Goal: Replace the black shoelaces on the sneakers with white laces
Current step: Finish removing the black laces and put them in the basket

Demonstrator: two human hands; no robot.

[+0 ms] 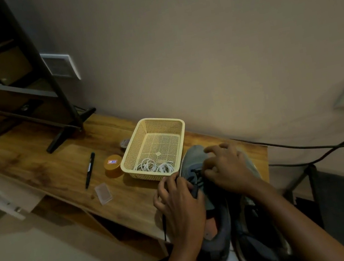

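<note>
Two grey sneakers stand side by side at the right end of the wooden table. The left sneaker (208, 223) still carries a black lace (194, 180). My left hand (180, 204) grips a strand of that lace at the shoe's left side, and a loose end hangs down over the table edge. My right hand (225, 167) lies over the forefoot, fingertips pinching the lace at the lower eyelets. The right sneaker (261, 241) is mostly hidden under my right forearm. Coiled white laces (154, 166) lie in a cream basket (149, 125) just beyond the shoes.
A black pen (90, 170), an orange round container (113, 165) and a small clear plastic case (104, 193) lie left of the basket. A TV stand foot (67, 130) sits further left. Black cables (329, 144) run along the wall at right.
</note>
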